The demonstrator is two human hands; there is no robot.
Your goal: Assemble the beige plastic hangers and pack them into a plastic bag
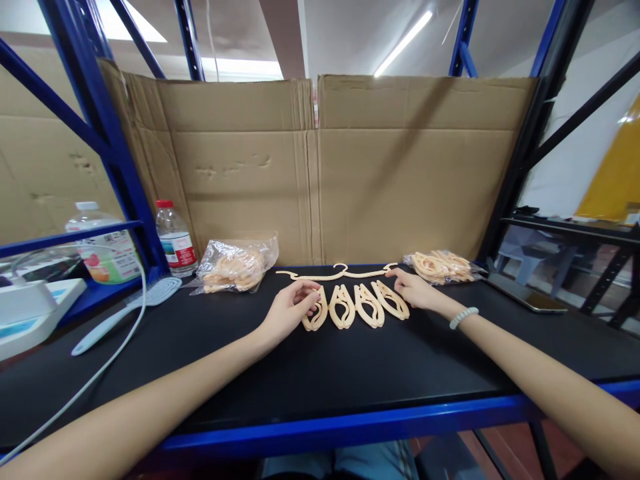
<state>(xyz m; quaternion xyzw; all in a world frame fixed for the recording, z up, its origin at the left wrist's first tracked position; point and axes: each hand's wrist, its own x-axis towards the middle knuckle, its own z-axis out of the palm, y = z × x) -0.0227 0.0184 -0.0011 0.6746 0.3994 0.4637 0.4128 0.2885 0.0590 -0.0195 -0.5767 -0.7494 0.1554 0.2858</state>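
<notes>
A beige unfolded travel hanger (pixel 320 277) lies across the black tabletop, its hook pointing away from me. In front of it, several folded hangers of the same kind form a row, among them a leftmost folded hanger (pixel 320 319), a second one (pixel 347 319) and a right-hand one (pixel 397 309). My left hand (pixel 287 312) curls its thumb and fingers over the top of the leftmost folded hanger, partly covering it. With index finger stretched out, my right hand (pixel 417 291) reaches to the right end of the unfolded hanger; its other fingers are partly hidden.
Clear bags of beige hangers lie at the left (pixel 235 267) and right (pixel 443 267). A red-capped bottle (pixel 175 243), a pale hairbrush (pixel 127 313) and a white cable (pixel 115 357) are on the left. A phone (pixel 530 297) lies right. Cardboard panels (pixel 240 173) stand behind.
</notes>
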